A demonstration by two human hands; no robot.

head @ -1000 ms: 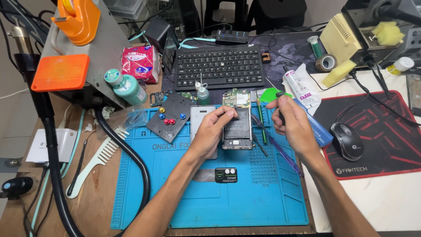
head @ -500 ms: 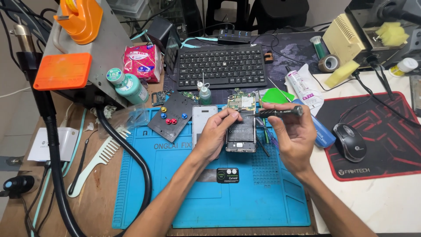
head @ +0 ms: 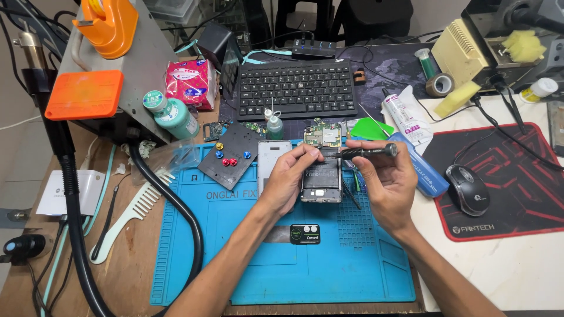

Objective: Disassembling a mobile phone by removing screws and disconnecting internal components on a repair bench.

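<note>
The opened phone (head: 321, 173) lies lengthwise on the blue mat (head: 247, 270) under the left hand (head: 289, 176), whose fingers press its left edge, while the right hand (head: 385, 179), just beside it, pinches a dark screwdriver (head: 365, 152) held crosswise, tip pointing left over the phone's upper half.

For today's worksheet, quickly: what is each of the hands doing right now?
Left hand: fingers curled against the opened phone, steadying it on the blue mat.
Right hand: closed on a black screwdriver, held level over the phone.
</note>
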